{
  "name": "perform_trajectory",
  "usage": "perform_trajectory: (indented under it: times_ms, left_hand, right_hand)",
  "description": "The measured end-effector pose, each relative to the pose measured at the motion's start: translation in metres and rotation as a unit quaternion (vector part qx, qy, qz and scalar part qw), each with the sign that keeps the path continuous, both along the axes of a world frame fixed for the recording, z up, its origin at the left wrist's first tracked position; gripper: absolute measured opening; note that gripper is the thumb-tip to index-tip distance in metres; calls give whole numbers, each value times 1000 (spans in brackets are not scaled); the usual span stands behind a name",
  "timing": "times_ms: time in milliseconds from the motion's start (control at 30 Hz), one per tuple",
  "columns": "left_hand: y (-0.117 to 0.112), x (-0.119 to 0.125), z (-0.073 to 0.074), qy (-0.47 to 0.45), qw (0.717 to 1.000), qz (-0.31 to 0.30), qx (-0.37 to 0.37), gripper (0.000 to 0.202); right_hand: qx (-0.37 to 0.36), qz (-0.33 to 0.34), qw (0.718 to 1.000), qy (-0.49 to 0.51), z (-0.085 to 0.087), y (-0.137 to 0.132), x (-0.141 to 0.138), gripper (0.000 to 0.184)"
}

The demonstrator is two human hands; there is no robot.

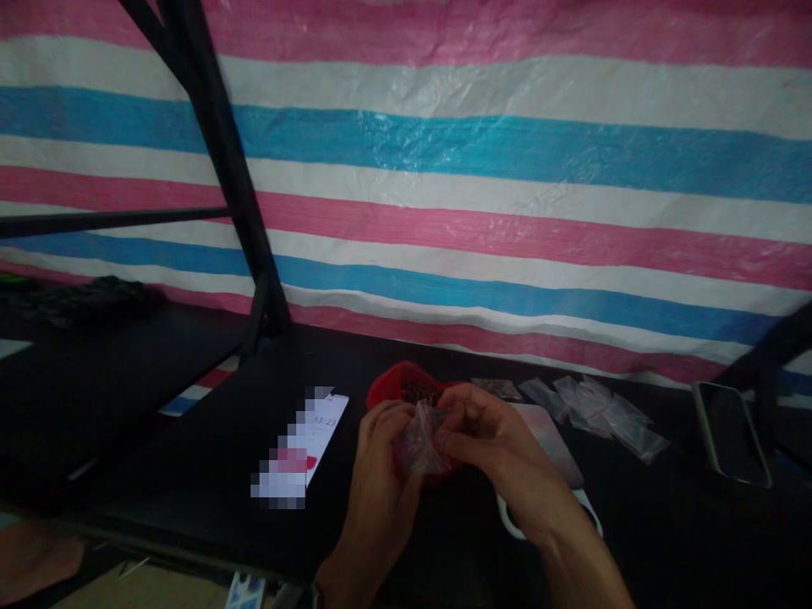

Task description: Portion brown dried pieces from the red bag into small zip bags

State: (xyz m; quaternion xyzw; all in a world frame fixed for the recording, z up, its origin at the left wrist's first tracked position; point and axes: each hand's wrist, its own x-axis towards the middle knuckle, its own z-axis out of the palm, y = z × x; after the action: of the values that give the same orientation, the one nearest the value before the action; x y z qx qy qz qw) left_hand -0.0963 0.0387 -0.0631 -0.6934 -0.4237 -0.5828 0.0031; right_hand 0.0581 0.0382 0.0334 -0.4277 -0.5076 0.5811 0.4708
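Note:
A small clear plastic bag (424,447) is between my hands, its film gathered and creased. My left hand (384,457) is closed on the bag's left side. From the right, my right hand (491,427) pinches the upper edge of the same bag between thumb and fingers. Just behind and beneath them is a red bag or bowl (392,382) with small dark brown pieces (415,392) in it; my hands hide most of it. Whether the clear bag has anything inside, I cannot tell. A white device with a shiny square plate (555,444), perhaps a scale, lies partly under my right forearm.
Several flat clear bags (600,410) lie at the back right, near a bag of dark bits (498,389). A lit phone (326,431) lies left on the black table (209,465); another phone (732,431) is at right. A black metal post (222,161) stands before striped sheeting (507,144).

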Motion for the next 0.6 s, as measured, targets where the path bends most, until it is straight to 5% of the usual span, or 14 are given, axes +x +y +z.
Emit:
perform_trajectory:
  times_ms: [200,300,400,600]
  left_hand:
    - [-16,5,11,18,999,28,-19,61]
    - [-23,11,15,-32,998,11,-52,37]
    - [-23,17,17,-89,986,-70,-121,8]
    - [-18,27,23,-224,911,-247,-242,37]
  right_hand:
    - [50,-62,994,-69,0,-6,-3,28]
    - [96,-59,989,-93,-2,-10,-3,22]
    - [118,-48,987,-97,-3,-12,3,21]
    - [49,25,998,-18,-7,-13,21,34]
